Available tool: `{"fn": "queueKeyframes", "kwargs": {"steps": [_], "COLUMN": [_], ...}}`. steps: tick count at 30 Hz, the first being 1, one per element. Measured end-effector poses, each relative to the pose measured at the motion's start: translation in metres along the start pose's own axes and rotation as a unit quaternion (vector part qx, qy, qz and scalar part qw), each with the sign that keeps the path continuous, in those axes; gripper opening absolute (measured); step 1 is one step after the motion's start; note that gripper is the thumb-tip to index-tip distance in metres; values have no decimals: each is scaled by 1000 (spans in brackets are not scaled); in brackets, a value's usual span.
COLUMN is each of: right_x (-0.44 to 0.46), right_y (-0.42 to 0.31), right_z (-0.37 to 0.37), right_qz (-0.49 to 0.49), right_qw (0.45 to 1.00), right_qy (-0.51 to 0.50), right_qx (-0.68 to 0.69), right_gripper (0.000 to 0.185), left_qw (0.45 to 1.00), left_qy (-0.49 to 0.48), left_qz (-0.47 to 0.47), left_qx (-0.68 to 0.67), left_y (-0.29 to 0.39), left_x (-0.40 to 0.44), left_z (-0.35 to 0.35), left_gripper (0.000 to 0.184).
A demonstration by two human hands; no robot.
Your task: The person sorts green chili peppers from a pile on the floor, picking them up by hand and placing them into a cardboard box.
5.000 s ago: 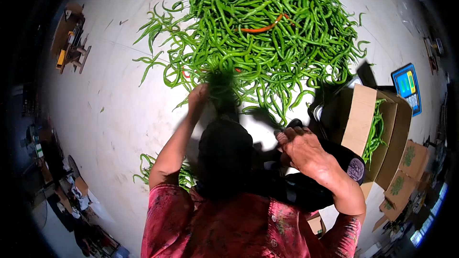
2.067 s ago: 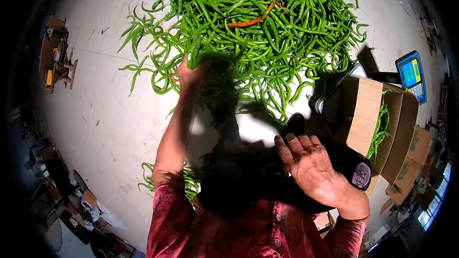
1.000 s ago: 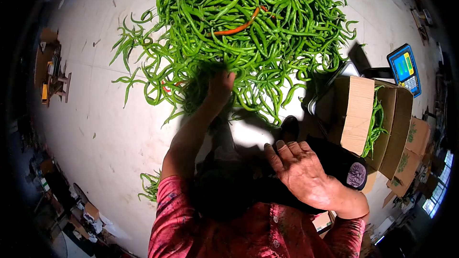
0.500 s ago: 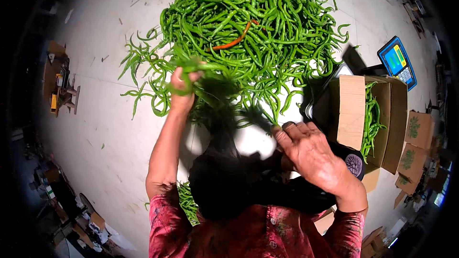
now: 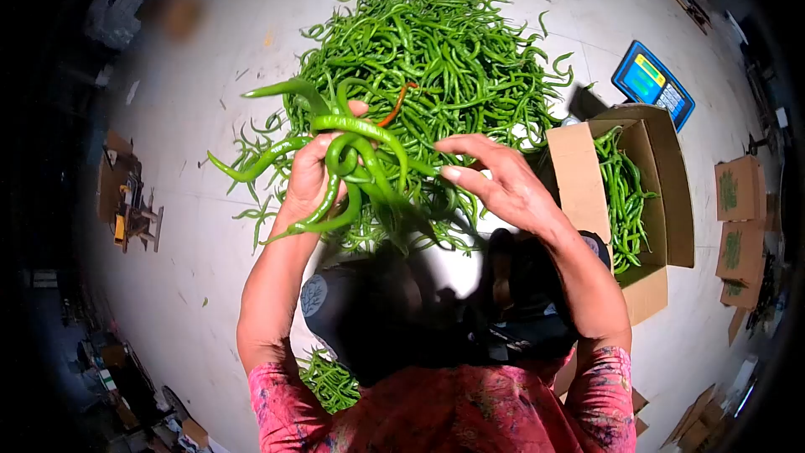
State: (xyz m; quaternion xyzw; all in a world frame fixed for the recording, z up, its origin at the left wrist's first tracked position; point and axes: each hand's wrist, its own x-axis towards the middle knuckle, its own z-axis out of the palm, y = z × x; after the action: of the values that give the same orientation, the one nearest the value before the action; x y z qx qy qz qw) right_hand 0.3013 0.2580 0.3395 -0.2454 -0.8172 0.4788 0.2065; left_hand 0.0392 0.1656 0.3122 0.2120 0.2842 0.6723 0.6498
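Peppers (image 5: 360, 127) are up off the big pile (image 5: 436, 50) now, held tight in the L hand (image 5: 307, 178). R hand (image 5: 513, 184) has come close w/ a wide grip, so both can reach them.

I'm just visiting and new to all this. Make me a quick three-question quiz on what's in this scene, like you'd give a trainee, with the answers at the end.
1. Multiple choice: What is the left hand holding?
A) A knife
B) A bunch of long green peppers
C) A mobile phone

2. True or false: The open cardboard box has nothing in it.

3. Fill in the blank: On the big pile, one curved pepper stands out because its colour is ____.

Key: 1. B; 2. False, there are green peppers inside; 3. Orange-red.
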Motion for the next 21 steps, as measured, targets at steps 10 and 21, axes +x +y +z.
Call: {"fn": "queueKeyframes", "kwargs": {"steps": [10,21], "right_x": [-8,-17], "right_y": [8,20], "right_z": [-1,-40], "right_qz": [97,112], "right_qw": [926,927], "right_qy": [-53,58], "right_qx": [360,352], "right_gripper": [21,16], "left_qw": [997,993], "left_qy": [-68,23], "left_qz": [7,112], "left_qx": [38,-6], "left_y": [-22,-46], "left_x": [2,7], "left_z": [59,73], "left_gripper": [48,41]}}
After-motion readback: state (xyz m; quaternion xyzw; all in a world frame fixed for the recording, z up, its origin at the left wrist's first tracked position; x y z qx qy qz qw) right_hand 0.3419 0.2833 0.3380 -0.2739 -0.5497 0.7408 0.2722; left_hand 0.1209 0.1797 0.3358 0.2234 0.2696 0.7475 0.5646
